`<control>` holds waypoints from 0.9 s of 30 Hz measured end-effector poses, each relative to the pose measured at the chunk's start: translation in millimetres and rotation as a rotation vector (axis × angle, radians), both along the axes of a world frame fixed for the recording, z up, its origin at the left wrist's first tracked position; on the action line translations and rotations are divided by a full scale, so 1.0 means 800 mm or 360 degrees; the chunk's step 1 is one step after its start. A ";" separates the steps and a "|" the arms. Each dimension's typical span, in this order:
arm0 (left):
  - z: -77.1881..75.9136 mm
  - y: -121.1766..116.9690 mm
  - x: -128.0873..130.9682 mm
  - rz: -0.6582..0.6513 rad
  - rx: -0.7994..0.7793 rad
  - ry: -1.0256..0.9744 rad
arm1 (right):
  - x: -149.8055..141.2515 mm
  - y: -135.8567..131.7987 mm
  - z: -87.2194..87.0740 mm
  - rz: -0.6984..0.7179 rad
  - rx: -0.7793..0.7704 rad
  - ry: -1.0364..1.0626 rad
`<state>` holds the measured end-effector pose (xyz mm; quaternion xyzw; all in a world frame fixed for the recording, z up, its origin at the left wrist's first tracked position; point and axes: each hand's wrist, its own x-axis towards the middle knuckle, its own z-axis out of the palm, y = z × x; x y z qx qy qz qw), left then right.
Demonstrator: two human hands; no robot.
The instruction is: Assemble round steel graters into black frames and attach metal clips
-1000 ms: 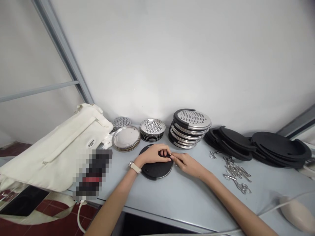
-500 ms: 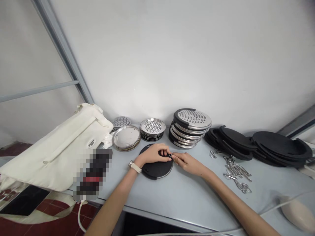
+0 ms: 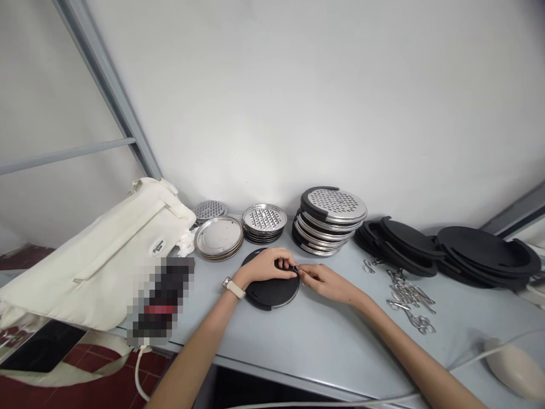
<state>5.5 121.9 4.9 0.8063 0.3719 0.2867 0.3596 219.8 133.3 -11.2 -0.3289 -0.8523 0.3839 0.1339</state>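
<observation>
A round black disc [image 3: 272, 293] with a thin metal edge lies on the grey table in front of me. My left hand [image 3: 269, 266] rests over its far side, fingers curled and pinching the rim on the right. At that same spot my right hand [image 3: 327, 282] has thumb and forefinger closed on a small metal clip, mostly hidden by the fingertips. The two sets of fingertips almost meet. To the right lies a loose pile of similar metal clips [image 3: 409, 296] with ring-shaped ends.
Behind the disc stand plain metal discs [image 3: 218, 236], grater plates [image 3: 264, 218] and a tall stack of black-rimmed graters [image 3: 336, 204]. Black round holders [image 3: 481, 250] are piled at right. A cream bag [image 3: 106, 255] sits left; a white cable [image 3: 340, 404] crosses the front.
My right fingertips have shifted slightly at the disc's rim, with the metal clip between them. My left hand and the disc stay in place.
</observation>
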 end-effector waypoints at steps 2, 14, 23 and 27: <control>0.000 0.000 0.000 0.0000 0.0004 0.0005 | 0.000 0.000 0.001 0.0003 -0.0036 0.0008; 0.002 -0.001 0.002 0.0007 0.0045 0.0060 | 0.006 0.004 0.004 0.0016 -0.0234 0.0044; 0.004 -0.003 0.002 0.0013 0.0008 0.0032 | 0.002 0.003 0.007 0.0042 -0.0074 0.0043; 0.003 -0.001 0.002 0.0010 -0.0013 0.0027 | 0.004 0.003 0.008 0.0050 -0.0093 0.0020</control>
